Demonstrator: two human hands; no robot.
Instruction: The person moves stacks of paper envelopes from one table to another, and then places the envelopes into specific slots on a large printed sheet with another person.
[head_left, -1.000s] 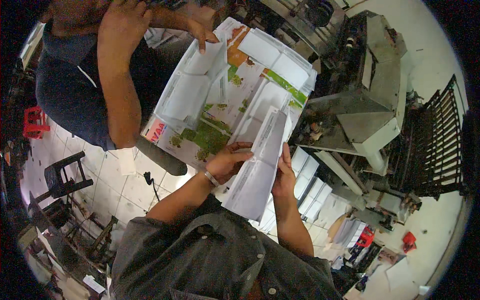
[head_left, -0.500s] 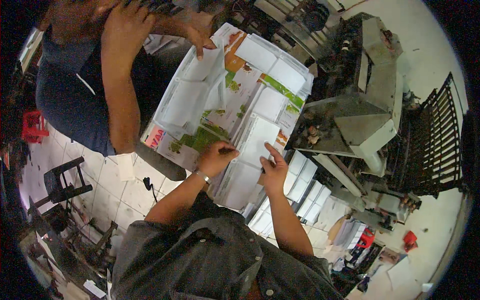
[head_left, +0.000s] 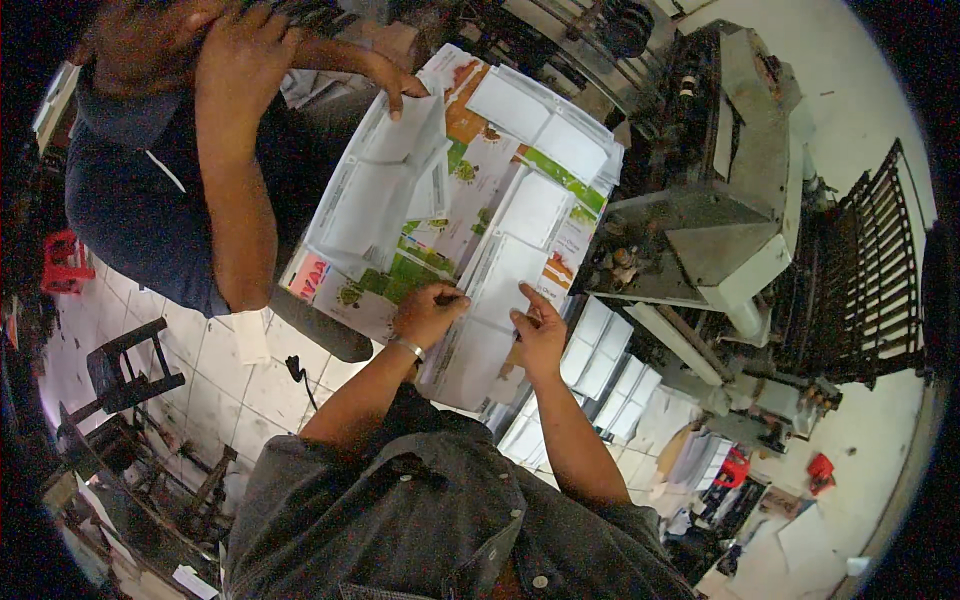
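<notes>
A long white paneled paper sheet (head_left: 495,285) lies over a stack of colourful printed sheets (head_left: 470,205) in front of me. My left hand (head_left: 430,318), with a metal band at its wrist, is closed in a pinch at the sheet's left edge. At the right edge rests my right hand (head_left: 540,335), its fingers apart and the index stretched forward over the paper. Another person's hand (head_left: 397,85) holds the upper end of a second white paneled sheet (head_left: 370,195) on the left. A third white sheet (head_left: 540,120) lies across the far right part of the stack.
A person in dark clothes (head_left: 140,220) is close on the left. To the right stands a grey metal machine (head_left: 735,240) beside a black slatted rack (head_left: 885,270). Stacks of white sheets (head_left: 600,350) lie below right. A dark stool (head_left: 135,365) and a red stool (head_left: 65,262) stand on tiles.
The white sheet's right edge has shifted left, baring more coloured print beside it. My right hand has moved slightly left and toward me. My left hand has barely moved.
</notes>
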